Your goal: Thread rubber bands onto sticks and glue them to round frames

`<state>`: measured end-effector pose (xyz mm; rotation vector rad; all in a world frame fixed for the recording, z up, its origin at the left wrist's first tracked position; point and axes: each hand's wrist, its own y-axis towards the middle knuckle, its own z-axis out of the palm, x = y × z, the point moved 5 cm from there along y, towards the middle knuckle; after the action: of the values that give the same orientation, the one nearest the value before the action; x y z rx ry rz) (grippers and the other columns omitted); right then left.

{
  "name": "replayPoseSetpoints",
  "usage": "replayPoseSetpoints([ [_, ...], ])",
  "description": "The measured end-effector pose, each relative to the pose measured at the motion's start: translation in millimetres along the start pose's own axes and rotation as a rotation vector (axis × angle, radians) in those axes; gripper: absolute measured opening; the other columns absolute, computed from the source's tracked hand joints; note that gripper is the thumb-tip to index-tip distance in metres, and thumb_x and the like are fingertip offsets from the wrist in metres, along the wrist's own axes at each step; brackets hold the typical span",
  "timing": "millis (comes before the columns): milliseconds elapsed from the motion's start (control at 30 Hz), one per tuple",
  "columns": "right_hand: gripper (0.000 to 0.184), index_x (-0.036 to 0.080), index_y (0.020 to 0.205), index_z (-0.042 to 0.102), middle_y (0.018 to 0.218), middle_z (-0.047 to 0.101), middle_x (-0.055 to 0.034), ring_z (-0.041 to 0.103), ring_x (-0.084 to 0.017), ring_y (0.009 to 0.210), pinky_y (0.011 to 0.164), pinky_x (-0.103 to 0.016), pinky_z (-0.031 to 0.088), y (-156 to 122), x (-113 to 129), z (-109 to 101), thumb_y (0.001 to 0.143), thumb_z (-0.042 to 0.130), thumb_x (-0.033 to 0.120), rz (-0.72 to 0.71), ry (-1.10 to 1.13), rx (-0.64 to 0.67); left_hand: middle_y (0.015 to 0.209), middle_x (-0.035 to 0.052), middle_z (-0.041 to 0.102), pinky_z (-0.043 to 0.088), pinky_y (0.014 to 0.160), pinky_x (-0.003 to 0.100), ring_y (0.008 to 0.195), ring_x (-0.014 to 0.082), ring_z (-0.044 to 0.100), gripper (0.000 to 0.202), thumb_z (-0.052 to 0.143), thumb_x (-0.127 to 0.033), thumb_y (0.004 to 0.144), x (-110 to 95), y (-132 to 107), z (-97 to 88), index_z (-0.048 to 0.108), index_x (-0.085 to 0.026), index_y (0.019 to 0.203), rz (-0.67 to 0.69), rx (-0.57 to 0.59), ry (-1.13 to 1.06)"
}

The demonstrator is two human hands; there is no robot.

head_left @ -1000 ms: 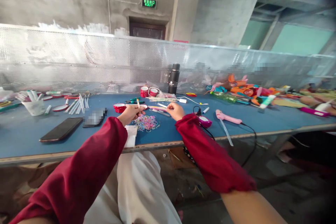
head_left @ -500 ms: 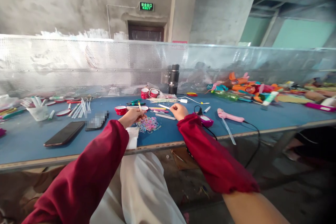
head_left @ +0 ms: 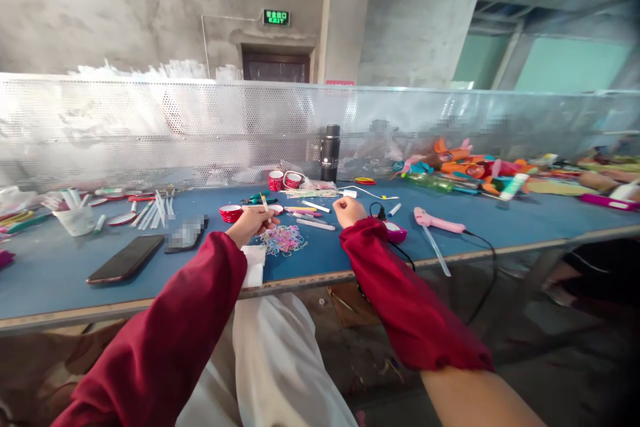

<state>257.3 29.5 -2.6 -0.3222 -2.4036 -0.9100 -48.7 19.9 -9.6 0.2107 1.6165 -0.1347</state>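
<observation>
- Before you runs the blue table [head_left: 50,290], with a perforated panel [head_left: 200,110] behind it.
- Your red sleeves [head_left: 175,327] reach in from both sides over the table's front edge.
- The black flask [head_left: 331,155] stands upright near the panel, beyond your hands.
- The pink gun [head_left: 443,222] lies off to your right, a clear rod [head_left: 436,251] beside it.
- Your right hand [head_left: 350,212] is curled, fingers drawn together, just right of the white stick; whether it hides anything, you cannot tell from here.
- Your left hand [head_left: 256,223] is pinched on the held stick, near the bands.
- A phone [head_left: 125,259] lies flat, left of your left sleeve.
- Farther left stands the white cup [head_left: 75,221].
- The heap of bands [head_left: 284,240] lies between your hands, toward you.
- A red roll [head_left: 231,214] sits just left of your left hand.
- The held stick [head_left: 265,201] points up from your left fingers.
- The white stick [head_left: 316,206] lies on the table between your hands.
</observation>
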Motion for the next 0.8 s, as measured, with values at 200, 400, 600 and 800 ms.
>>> replayPoseSetpoints([
  [200, 0.015, 0.021, 0.08, 0.069, 0.086, 0.075, -0.0031, 0.064, -0.018, 0.077, 0.065, -0.026, 0.037, -1.8, 3.0, 1.0, 0.087, 0.057, 0.027, -0.011, -0.024, 0.022, 0.077, 0.0068, 0.071, 0.034, 0.04, 0.013, 0.05, 0.0047, 0.056, 0.012, 0.059, -0.016, 0.093, -1.9, -0.9, 1.9, 0.068, -0.009, 0.093, -0.008, 0.005, -0.017],
  [400, 0.014, 0.024, 0.081, 0.07, 0.089, 0.076, -0.0019, 0.066, -0.018, 0.082, 0.068, -0.025, 0.041, -3.9, 1.1, 1.4, 0.087, 0.058, 0.029, 0.014, -0.007, 0.024, 0.079, 0.0067, 0.071, 0.037, 0.043, 0.013, 0.052, 0.0046, 0.057, 0.014, 0.057, -0.018, 0.094, 1.8, 2.1, -0.6, 0.069, -0.009, 0.093, -0.001, 0.021, -0.031],
  [600, 0.017, 0.025, 0.086, 0.072, 0.094, 0.077, -0.0016, 0.068, -0.019, 0.087, 0.072, -0.025, 0.043, -9.1, 6.3, -1.7, 0.088, 0.057, 0.031, 0.018, -0.036, 0.069, 0.083, 0.0072, 0.071, 0.037, 0.044, 0.012, 0.055, 0.0049, 0.058, 0.018, 0.061, -0.024, 0.093, 7.0, 7.1, -3.5, 0.071, -0.01, 0.096, 0.024, 0.039, -0.021],
  [800, 0.023, 0.03, 0.092, 0.076, 0.1, 0.078, 0.0015, 0.068, -0.02, 0.096, 0.079, -0.027, 0.045, -16.9, 14.5, 4.1, 0.087, 0.058, 0.042, -0.053, -0.087, 0.188, 0.086, 0.0084, 0.071, 0.036, 0.041, 0.011, 0.054, 0.0048, 0.059, 0.02, 0.059, -0.024, 0.094, 8.9, 8.8, -4.9, 0.072, -0.011, 0.101, 0.008, 0.042, -0.012],
])
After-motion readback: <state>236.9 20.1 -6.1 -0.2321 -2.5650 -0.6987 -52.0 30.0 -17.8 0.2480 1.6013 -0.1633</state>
